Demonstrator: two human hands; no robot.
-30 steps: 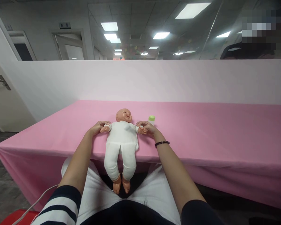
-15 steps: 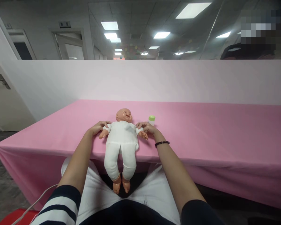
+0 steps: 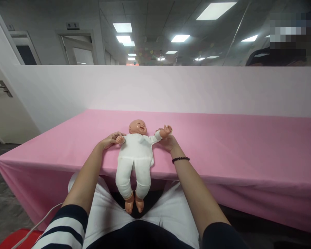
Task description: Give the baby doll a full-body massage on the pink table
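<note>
A baby doll (image 3: 136, 147) in a white suit lies face up on the pink-covered table (image 3: 223, 148). Its head points away from me, and its lower legs reach past the front edge, above my lap. My left hand (image 3: 111, 140) is closed around the doll's arm on the left, which is bent with its small fist turned up. On the other side, my right hand (image 3: 170, 143) grips the doll's other arm from beneath. That arm is raised outward, its open palm above my fingers. Some of my right fingers are hidden behind it.
A white wall with a glass pane (image 3: 155, 34) rises behind the table. At the left stands a door with a metal handle (image 3: 5, 88). A red object (image 3: 22, 238) and a pale cable (image 3: 38, 223) are at the lower left.
Both doll arms have swung upward from lying low at its sides, the right-side one farther out. The green-capped bottle near my right hand is now hidden from view.
</note>
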